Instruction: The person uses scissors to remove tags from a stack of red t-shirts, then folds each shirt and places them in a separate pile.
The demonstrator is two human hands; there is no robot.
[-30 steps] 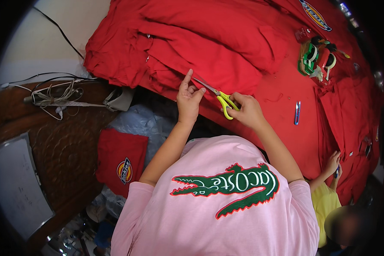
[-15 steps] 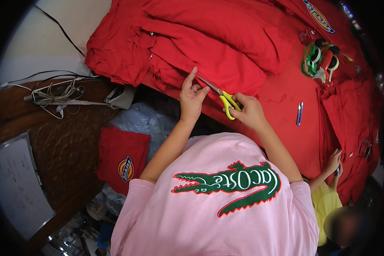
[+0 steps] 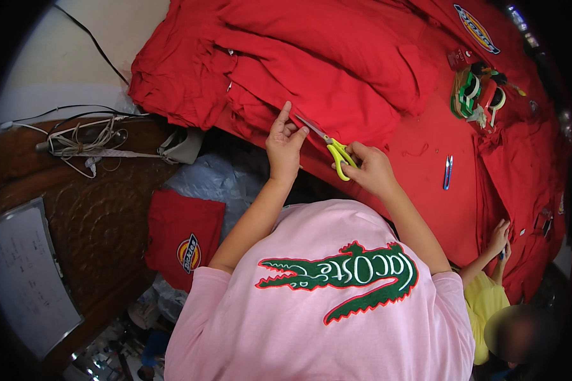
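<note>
My right hand (image 3: 372, 166) is closed round the yellow-green handles of a pair of scissors (image 3: 335, 151). The slim blades point up and left toward my left hand, close together. My left hand (image 3: 285, 146) is just left of the blade tip, its index finger stretched upward and thumb held apart, the other fingers curled. No object shows in it. Both hands are at the near edge of the table, in front of a heap of red cloth garments (image 3: 324, 70).
Thread snips (image 3: 448, 172) lie on the red tabletop (image 3: 419, 184) to the right. Beyond them are tape rolls (image 3: 471, 89). A co-worker's hand (image 3: 499, 238) is at the right edge. At left, a folded red garment (image 3: 184, 232) rests on plastic, near tangled cables (image 3: 89, 143).
My hands and the scissors keep nearly the same pose. The view has shifted very slightly; nothing was picked up or let go.
</note>
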